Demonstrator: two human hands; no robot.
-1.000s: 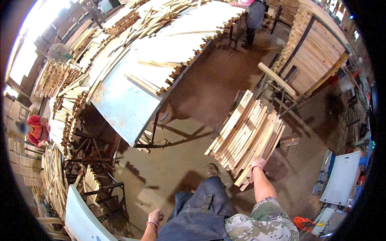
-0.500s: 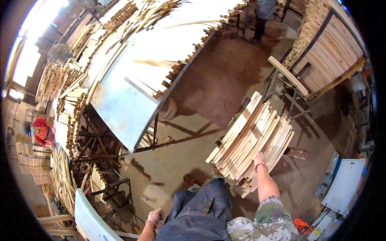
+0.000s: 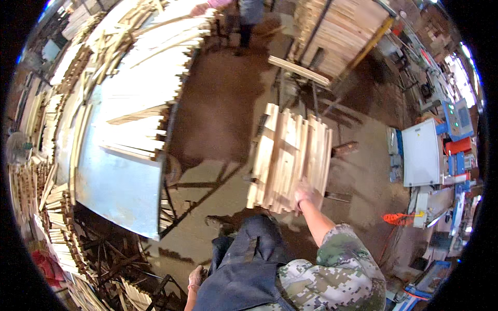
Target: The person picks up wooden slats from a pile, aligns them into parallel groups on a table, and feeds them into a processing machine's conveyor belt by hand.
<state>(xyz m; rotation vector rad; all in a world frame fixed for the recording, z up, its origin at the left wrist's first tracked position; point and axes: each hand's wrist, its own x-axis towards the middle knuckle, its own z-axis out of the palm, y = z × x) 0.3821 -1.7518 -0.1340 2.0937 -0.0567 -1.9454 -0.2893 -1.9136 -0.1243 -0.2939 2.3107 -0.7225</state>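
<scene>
View swung right; slats (image 3: 291, 150) above workshop floor (image 3: 215, 98).

White cabinet (image 3: 420, 154) at right, green-lit control panel (image 3: 458, 119) beside it, orange coiled hose (image 3: 397, 218) below, round fan (image 3: 18, 146) at far left

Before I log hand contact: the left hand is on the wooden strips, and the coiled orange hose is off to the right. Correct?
Not quite: the head view shows the right hand on the wooden strips, not the left hand. The coiled orange hose is off to the right.
</scene>
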